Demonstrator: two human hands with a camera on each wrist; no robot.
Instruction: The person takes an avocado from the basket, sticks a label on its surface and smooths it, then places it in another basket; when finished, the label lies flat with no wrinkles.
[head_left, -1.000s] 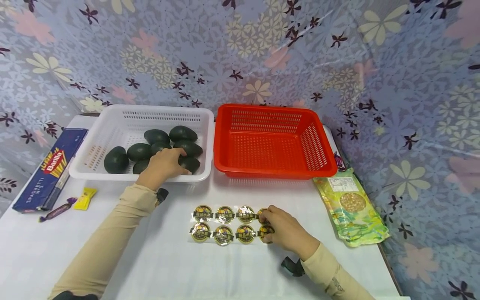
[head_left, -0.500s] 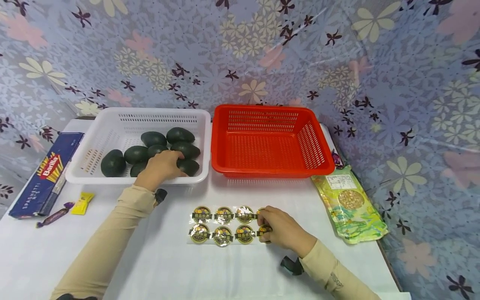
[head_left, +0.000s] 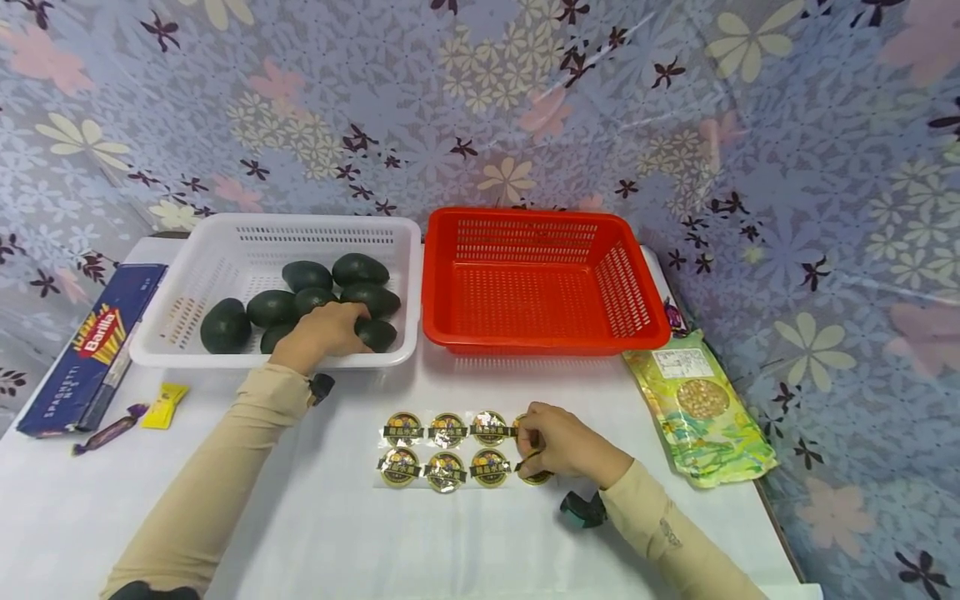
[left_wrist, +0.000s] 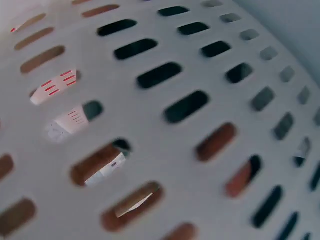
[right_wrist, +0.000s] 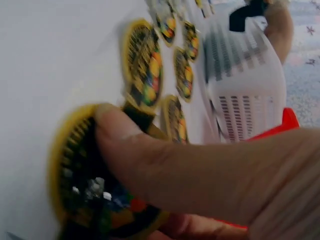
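From the head view, my left hand [head_left: 322,329] curls over a dark avocado [head_left: 372,332] in the white basket [head_left: 187,350], beside the empty red basket [head_left: 547,337]. My right hand [head_left: 564,442] pinches a round sticker [head_left: 536,475] at the end of the sticker sheet [head_left: 442,454] on the surface. The left wrist view shows only the basket's slotted wall. In the right wrist view my thumb [right_wrist: 150,160] presses the sticker's edge; peeling slowly and flat should keep it from creasing.

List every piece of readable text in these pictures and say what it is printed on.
"Barilla": red logo on the blue pasta box.
"SPAGHETTI": along the same box's side; the number after it is too small.
Round stickers: dark banner print, unreadable.
Green snack bag: white label, too small to read.
Yellow candy wrapper: nothing legible.
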